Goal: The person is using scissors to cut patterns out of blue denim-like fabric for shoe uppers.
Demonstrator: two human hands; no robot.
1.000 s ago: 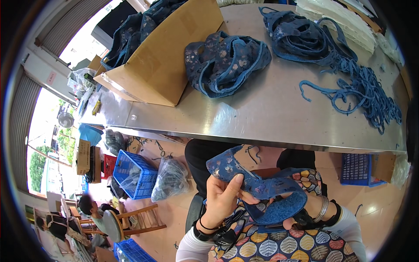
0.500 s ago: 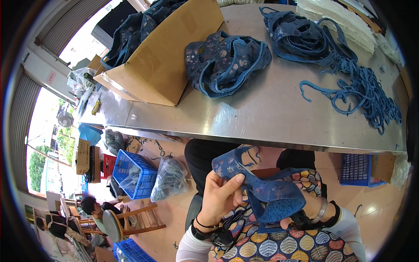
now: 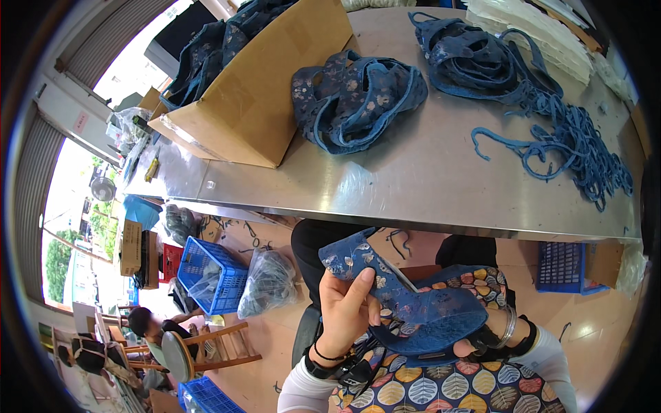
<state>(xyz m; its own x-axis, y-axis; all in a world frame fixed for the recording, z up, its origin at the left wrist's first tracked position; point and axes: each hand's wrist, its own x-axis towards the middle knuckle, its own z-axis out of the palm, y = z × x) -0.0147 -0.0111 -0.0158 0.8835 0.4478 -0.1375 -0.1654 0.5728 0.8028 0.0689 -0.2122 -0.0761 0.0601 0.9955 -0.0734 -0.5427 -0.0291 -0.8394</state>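
Observation:
A strip of dark blue floral fabric [image 3: 427, 310] hangs in a loop above my lap, its plain blue underside partly showing. My left hand [image 3: 342, 306] pinches its left end between thumb and fingers. At the other end, my right hand [image 3: 468, 346] is closed around a black handle, with most of its fingers hidden by the cloth. A thin silver blade [image 3: 403, 275] shows along the fabric's upper edge; with the black handle it looks like scissors, mostly covered.
On the metal table [image 3: 289, 189] lie a bundle of floral fabric pieces [image 3: 358, 100], another coiled bundle [image 3: 475, 62], blue trimmings [image 3: 585, 151] and a filled cardboard box [image 3: 255, 89]. Blue crates [image 3: 213, 275] and a plastic bag [image 3: 268, 282] stand on the floor. A person [image 3: 162, 334] sits at left.
My left hand has shifted slightly left with the fabric end, which now lies flatter and more stretched out. The silver blade has come into sight beside the cloth. My right hand moved slightly.

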